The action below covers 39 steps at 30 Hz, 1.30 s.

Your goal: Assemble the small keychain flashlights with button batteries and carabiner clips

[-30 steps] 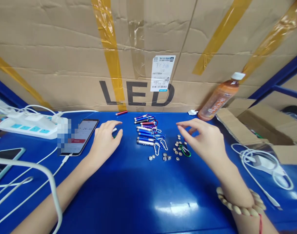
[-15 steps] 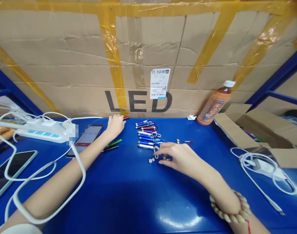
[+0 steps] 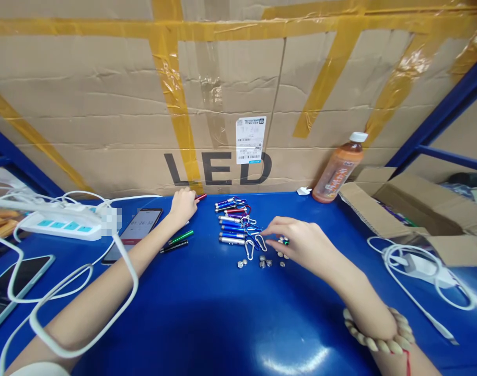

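The red tube [image 3: 201, 197] lies at the very tips of the left hand [image 3: 182, 204]. It sticks out from under the fingers [image 3: 192, 197] toward the right, with its long axis running crosswise to the person, close along the foot of the cardboard box [image 3: 222, 94]. Those fingers are curled down over its near end, but it cannot be told whether they pinch it or only rest on it. The left hand is plainly the nearer one to it; the right hand [image 3: 301, 243] is well apart, nearer the person and to the right. The right hand is palm down with its fingers bent and their tips drawn close together, just beside a silver clip [image 3: 262, 242]. Whether anything is gripped between them cannot be told. A green clip [image 3: 286, 242] peeks out from beneath that hand. Button cells [image 3: 263, 261] are scattered just on the near side of its fingertips. Between the two hands is a row of keychain flashlights [image 3: 232, 222], each lying crosswise like the red tube, just left of the right fingertips. Behind the left wrist, a green stick [image 3: 182, 237] and a black stick [image 3: 174, 245] lie side by side. Further left are a phone [image 3: 134, 228] and a power strip [image 3: 58, 225]. A bottle [image 3: 337, 169] leans on the box far to the right.
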Each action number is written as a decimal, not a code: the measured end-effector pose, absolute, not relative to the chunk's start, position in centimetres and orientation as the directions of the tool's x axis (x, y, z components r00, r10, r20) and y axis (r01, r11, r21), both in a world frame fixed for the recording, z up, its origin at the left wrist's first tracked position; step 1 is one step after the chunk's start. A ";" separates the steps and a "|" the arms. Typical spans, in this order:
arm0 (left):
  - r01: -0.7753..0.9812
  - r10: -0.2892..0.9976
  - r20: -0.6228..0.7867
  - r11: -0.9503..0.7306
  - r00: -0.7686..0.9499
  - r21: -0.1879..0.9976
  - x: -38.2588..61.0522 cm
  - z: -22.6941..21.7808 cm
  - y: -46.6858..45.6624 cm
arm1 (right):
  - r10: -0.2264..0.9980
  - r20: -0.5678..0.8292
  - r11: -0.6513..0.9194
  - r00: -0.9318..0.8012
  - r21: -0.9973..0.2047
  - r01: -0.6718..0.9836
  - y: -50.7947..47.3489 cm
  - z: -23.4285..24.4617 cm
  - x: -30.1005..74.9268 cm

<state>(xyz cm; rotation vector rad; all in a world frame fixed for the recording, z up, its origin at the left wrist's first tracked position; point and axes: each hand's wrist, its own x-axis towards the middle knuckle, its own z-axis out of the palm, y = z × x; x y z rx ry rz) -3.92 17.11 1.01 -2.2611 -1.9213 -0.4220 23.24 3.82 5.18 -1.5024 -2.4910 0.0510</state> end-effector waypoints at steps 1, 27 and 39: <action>0.976 0.936 0.320 -0.190 0.147 0.107 -3.5 1.3 16.7 | 0.896 0.165 0.435 -0.413 -0.137 0.890 3.9 5.1 23.5; 0.657 0.946 0.055 -0.262 0.319 0.707 1.5 1.4 2.2 | 0.977 -0.083 0.181 -0.197 -0.170 0.969 5.9 2.5 23.7; 0.622 0.910 0.111 -0.358 0.400 0.697 1.9 0.3 1.4 | 0.947 0.016 0.285 -0.321 -0.502 0.816 7.0 1.8 24.1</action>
